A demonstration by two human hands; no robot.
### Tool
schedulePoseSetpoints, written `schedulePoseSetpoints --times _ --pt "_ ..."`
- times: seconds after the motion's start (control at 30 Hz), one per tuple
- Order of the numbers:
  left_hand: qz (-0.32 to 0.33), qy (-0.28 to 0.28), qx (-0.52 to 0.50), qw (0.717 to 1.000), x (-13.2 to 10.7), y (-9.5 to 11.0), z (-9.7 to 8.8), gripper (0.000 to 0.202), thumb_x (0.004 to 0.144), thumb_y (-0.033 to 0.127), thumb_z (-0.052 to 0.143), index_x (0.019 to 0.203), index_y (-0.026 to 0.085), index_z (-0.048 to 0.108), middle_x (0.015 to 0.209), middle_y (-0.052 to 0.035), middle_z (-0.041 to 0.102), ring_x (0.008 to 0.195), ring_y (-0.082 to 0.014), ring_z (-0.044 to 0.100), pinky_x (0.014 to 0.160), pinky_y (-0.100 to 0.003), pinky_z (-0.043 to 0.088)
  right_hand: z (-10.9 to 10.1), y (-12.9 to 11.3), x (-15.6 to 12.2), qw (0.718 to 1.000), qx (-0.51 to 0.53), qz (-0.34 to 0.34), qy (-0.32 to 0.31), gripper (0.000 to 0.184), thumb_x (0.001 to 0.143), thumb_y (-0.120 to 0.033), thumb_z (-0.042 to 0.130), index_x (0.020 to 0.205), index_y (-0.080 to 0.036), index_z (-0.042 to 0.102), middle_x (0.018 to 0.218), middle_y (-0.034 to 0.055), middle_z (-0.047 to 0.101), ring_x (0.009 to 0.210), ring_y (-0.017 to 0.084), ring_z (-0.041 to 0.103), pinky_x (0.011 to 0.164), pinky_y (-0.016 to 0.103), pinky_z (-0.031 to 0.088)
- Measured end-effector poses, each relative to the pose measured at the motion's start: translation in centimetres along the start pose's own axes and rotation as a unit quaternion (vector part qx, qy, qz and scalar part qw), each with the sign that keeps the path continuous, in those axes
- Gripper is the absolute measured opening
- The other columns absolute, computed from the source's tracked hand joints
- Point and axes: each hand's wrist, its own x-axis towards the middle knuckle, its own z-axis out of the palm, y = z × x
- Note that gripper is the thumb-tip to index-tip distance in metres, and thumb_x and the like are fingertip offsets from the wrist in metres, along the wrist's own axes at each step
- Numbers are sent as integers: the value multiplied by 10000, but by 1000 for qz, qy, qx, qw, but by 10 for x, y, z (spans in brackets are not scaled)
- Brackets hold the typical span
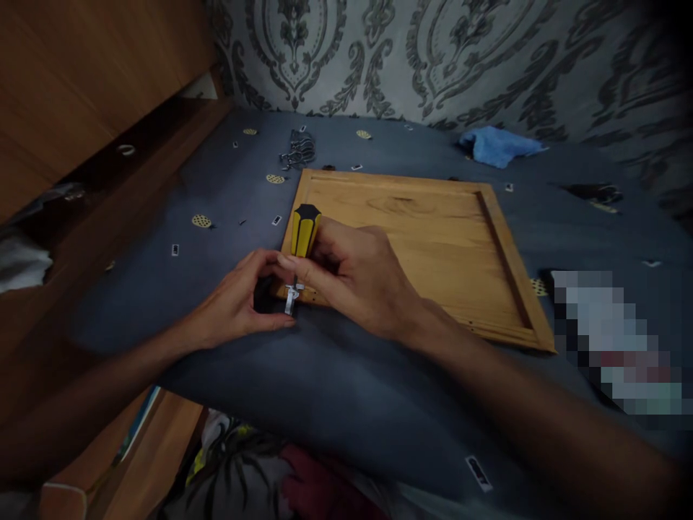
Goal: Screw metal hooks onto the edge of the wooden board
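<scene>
A yellow and black screwdriver (306,232) stands nearly upright over the near left corner of a wooden panel (411,238), a framed door-like board lying flat. My right hand (362,278) is closed around the screwdriver. Below the handle, its shaft points down at a small metal hinge (291,297) on the panel's near left corner. My left hand (249,296) is curved around that hinge, its thumb at the lower end and its fingertips close to the screwdriver's shaft. Part of the panel's left edge is hidden behind the hands.
The panel lies on a dark blue patterned sheet (216,180). Several metal pieces (299,149) sit behind it. A blue cloth (501,146) is at the back right, near a dark object (593,192). A blurred-out item (617,339) lies right. Wooden furniture (102,79) borders the left.
</scene>
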Motion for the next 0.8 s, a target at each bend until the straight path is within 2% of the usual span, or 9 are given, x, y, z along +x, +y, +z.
schedulePoseSetpoints --times 0.23,0.4,0.53,0.67,0.8 --pt "-7 -5 -2 1000 0 0 0 599 794 428 854 1253 258 509 1182 -44 699 1158 -296 666 970 -430 537 3 0 -2 1000 6 -10 5 427 1055 -569 530 878 -186 590 712 8 658 630 141 591 602 284 401" --pt "-1 1 5 1000 0 -1 1 559 791 418 858 1209 261 522 1160 -29 696 1125 -287 674 960 -423 540 6 1 -2 999 -15 -24 33 374 1052 -521 560 838 -215 534 631 -43 587 555 114 541 589 268 399" --pt "13 3 -8 1000 0 -2 2 521 807 417 850 1186 256 530 1120 -23 701 1097 -279 674 934 -412 540 8 1 -3 997 -24 -41 65 323 1038 -419 605 810 -226 483 596 -68 545 515 98 519 566 249 392" --pt "13 0 -10 1000 0 -2 2 519 813 414 851 1185 253 526 1129 -28 696 1096 -273 671 924 -406 535 9 0 -4 998 -23 -23 56 266 1022 -377 633 841 -218 520 612 -61 570 546 110 559 580 252 402" --pt "19 1 -5 1000 0 -3 1 533 812 413 853 1198 258 521 1129 -27 695 1089 -268 674 940 -411 531 7 -1 -3 999 -24 -6 45 279 1030 -414 615 853 -211 546 628 -50 592 559 114 557 594 261 396"
